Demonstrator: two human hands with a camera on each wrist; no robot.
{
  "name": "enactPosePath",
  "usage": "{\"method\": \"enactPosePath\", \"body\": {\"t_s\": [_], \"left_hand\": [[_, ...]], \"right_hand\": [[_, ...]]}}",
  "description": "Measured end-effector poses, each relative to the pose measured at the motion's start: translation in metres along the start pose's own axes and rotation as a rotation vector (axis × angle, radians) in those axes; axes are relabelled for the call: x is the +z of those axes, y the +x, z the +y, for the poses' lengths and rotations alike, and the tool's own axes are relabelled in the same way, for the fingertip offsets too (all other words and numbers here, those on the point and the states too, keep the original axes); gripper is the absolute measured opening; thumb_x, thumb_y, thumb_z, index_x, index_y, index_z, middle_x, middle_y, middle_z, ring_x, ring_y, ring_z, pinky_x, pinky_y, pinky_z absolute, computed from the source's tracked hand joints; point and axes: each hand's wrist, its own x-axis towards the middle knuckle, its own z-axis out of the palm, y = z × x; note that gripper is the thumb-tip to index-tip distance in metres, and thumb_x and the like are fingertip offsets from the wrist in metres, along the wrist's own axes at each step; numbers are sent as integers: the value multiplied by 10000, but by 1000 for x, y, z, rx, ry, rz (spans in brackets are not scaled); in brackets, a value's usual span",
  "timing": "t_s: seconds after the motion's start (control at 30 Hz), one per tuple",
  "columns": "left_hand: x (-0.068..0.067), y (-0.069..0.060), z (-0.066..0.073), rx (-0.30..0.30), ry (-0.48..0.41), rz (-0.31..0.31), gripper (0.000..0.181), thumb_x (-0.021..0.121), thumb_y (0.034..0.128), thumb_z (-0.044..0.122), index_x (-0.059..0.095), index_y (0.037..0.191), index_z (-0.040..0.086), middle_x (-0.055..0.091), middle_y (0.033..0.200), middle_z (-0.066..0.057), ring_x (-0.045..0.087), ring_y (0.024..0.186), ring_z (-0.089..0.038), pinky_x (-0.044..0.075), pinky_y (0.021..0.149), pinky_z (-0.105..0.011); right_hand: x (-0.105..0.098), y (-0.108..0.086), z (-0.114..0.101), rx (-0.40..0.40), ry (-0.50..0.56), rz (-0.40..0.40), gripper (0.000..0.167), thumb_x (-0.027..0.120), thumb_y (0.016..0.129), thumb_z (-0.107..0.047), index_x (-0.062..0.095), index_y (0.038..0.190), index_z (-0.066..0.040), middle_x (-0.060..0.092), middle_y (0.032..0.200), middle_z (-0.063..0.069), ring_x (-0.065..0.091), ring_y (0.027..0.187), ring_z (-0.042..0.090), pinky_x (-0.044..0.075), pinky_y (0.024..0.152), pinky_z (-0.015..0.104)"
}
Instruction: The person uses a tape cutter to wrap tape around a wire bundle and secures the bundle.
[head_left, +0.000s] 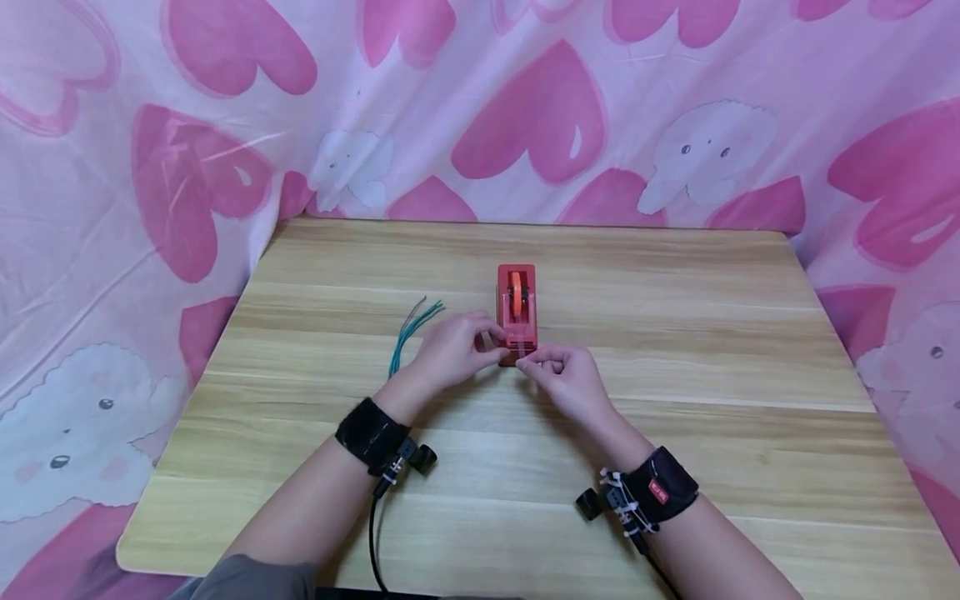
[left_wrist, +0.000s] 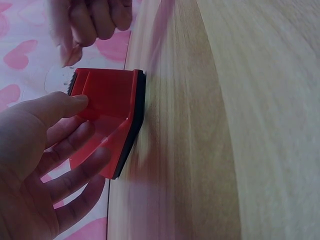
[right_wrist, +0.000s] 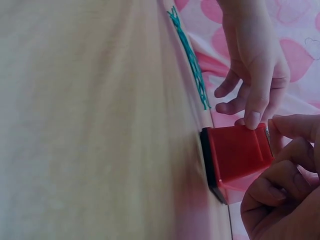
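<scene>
A red tape dispenser (head_left: 517,292) with an orange-cored roll (head_left: 516,293) stands upright on the table, its toothed cutter (left_wrist: 72,82) facing the person. My left hand (head_left: 457,346) is at the dispenser's left side, thumb touching the red wall and the other fingers loosely bent and spread. At the cutter end, my right hand (head_left: 566,379) pinches the clear tape between thumb and index finger, with its other fingers curled. The tape is thin and barely visible; its pinched end is hidden by the fingertips.
A bundle of teal strands (head_left: 408,333) lies on the wooden table (head_left: 712,350), just left of my left hand. Pink heart-patterned cloth (head_left: 525,117) hangs behind the table's far edge and at both sides. A black cable (head_left: 372,533) runs from the left wrist camera.
</scene>
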Motion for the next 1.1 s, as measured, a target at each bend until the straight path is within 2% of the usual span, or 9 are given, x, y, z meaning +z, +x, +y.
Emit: {"method": "enactPosePath", "body": {"t_s": [0.27,0.5,0.7,1.1], "left_hand": [[1,1,1,-9,-1,9,261,813,901,355,768,1130,238,718,970,70,589,762,-57,493,665,-251],[0,0,1,-13,1,5,258,810,904,354,767,1131,239,709,986,85,596,782,-51,496,674,-249],[0,1,2,-14,4,6,258,809,904,353,765,1133,243,709,1000,102,603,780,-45,498,670,-246],[-1,1,2,-16,8,3,244,810,904,360,768,1116,245,718,982,73,601,771,-48,496,667,-256]], "right_hand": [[-1,-2,6,26,17,-3,212,741,958,-303,780,1032,-108,512,563,-47,403,498,118,299,463,223],[4,-7,8,23,39,-1,204,749,954,-292,776,1002,-95,556,592,9,415,502,122,302,469,220],[8,-11,7,24,37,-3,230,751,954,-323,781,995,-98,546,579,-8,399,490,139,277,457,232],[11,-12,10,35,80,11,196,752,951,-263,765,966,-68,564,594,44,399,491,117,277,466,218]]}}
